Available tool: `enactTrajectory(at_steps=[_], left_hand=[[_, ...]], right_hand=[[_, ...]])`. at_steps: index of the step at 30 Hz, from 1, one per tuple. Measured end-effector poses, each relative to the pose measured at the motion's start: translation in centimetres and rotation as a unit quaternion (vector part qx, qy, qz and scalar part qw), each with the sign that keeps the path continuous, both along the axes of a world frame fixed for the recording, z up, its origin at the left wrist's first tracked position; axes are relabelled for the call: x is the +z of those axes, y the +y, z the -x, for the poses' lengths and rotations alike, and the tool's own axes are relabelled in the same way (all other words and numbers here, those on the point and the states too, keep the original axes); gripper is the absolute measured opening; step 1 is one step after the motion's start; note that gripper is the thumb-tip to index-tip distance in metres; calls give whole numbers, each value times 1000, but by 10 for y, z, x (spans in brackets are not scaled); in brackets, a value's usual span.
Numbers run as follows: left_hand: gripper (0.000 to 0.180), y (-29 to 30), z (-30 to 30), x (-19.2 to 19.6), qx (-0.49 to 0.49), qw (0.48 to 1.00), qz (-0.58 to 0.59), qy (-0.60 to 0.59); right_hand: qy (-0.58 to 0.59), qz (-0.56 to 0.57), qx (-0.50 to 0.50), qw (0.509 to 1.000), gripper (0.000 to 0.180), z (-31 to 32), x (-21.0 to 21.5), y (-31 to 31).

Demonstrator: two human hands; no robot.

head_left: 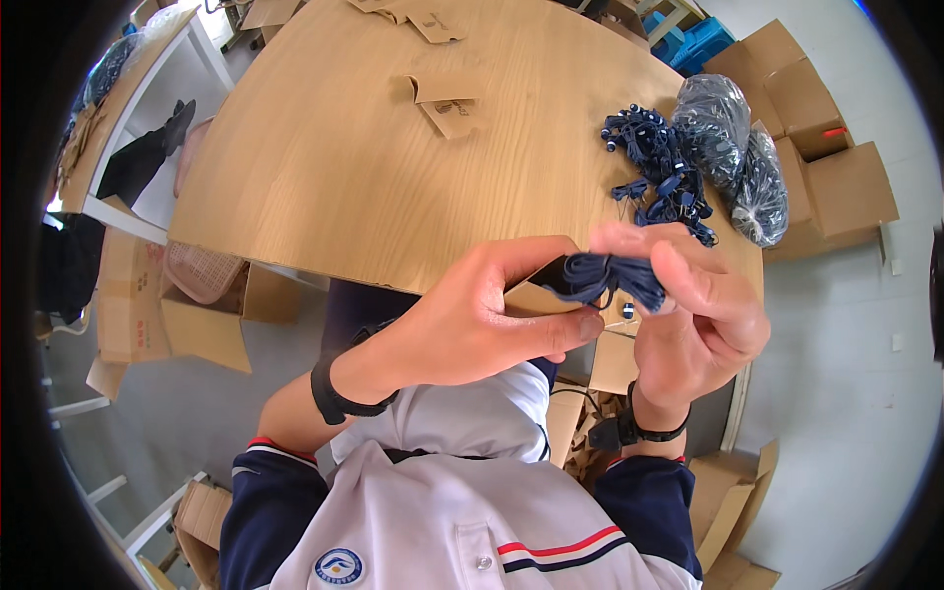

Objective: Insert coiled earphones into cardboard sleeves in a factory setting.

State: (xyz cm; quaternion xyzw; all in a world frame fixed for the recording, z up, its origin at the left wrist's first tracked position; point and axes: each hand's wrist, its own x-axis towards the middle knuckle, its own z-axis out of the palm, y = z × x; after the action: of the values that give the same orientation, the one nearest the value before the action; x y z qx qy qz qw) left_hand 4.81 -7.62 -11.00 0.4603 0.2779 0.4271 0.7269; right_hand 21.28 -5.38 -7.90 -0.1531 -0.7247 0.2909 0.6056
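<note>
1. The left hand point(472, 324) is gripping a small cardboard card point(536, 295), and its fingers are covering most of that card, so only a brown corner and a dark edge are showing.
2. The right hand point(688, 315) is pinching a coiled bundle of dark blue cord point(615, 278) between thumb and fingertips; the bundle is sitting against the card's right end, just in front of the near edge of the wooden table point(393, 167). Whether the cord is already threaded into the card is impossible to tell.
3. A small white tag or tie point(626, 313) is hanging just below the bundle, too small to make out.
4. On the table, toward its right edge, a loose pile of dark blue cords point(659, 167) is lying; the single cords are blurring together.
5. Two clear plastic bags point(737, 147) stuffed with dark contents are resting at the table's right edge, touching that pile.
6. Folded brown card pieces point(447, 103) are lying near the table's middle, with more point(413, 18) at its far edge, partly cut off by the picture's rim.
7. Brown cardboard boxes point(826, 147) are standing on the floor to the right of the table, one bearing a small red mark; more boxes point(167, 315) are sitting left of the table, one holding a pink basket point(202, 270).
8. Flattened cardboard point(600, 393) is lying under the table's near edge, half hidden by the hands.
</note>
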Motion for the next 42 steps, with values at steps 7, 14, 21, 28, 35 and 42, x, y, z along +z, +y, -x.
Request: enactTrajectory(at_steps=[7, 14, 21, 28, 35, 42], left_hand=[[33, 3, 1, -14, -9, 995, -96, 8], [35, 8, 16, -4, -37, 999, 12, -5], [36, 15, 23, -15, -45, 990, -132, 35], [33, 14, 15, -10, -84, 996, 19, 8], [34, 9, 14, -6, -37, 996, -6, -82], [32, 13, 20, -4, -47, 998, 25, 25]], right_hand=[[-100, 212, -3, 972, 18, -11, 13, -6], [-277, -13, -54, 959, 13, -13, 5, 4], [-156, -13, 25, 987, 15, -14, 1, 9], [-55, -29, -62, 996, 21, -2, -5, 10], [-160, -153, 11, 975, 22, -4, -11, 14], [-218, 11, -73, 973, 20, -8, -1, 0]])
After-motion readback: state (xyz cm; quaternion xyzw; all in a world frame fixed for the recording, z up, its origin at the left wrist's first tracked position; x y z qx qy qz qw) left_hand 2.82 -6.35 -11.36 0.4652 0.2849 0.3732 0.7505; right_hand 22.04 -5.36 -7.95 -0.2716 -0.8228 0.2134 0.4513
